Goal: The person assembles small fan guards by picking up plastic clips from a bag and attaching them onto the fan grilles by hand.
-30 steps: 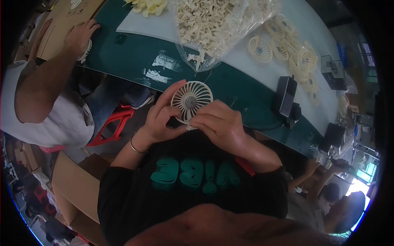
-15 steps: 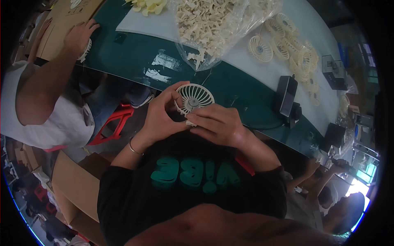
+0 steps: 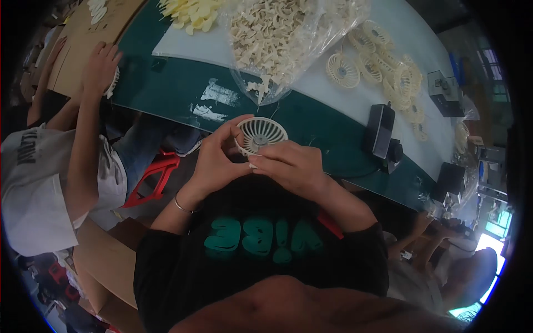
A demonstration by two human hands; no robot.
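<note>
A round cream fan grille (image 3: 262, 133) with a grey hub is held up at the table's near edge, its open side tilted toward me. My left hand (image 3: 217, 161) wraps round its left rim, thumb below. The fingers of my right hand (image 3: 291, 166) pinch a small pale part (image 3: 254, 161) at the bottom of the grille; most of that part is hidden by the fingertips. Beyond the hands lies a clear plastic bag (image 3: 272, 50) full of small cream pieces. Several more grilles (image 3: 343, 70) lie in a pile to its right.
A black box-shaped device (image 3: 380, 130) stands on the green table (image 3: 166, 89). Pale yellow pieces (image 3: 191, 14) lie at the back left. A co-worker's hand (image 3: 101, 66) is beside another grille on the left. A red stool (image 3: 152, 177) and cardboard box (image 3: 105, 261) are below. People sit at right.
The grille has tilted back between my hands, and my right fingers have shifted at its lower edge. The view has turned slightly. At left, the co-worker's arm and body have moved.
</note>
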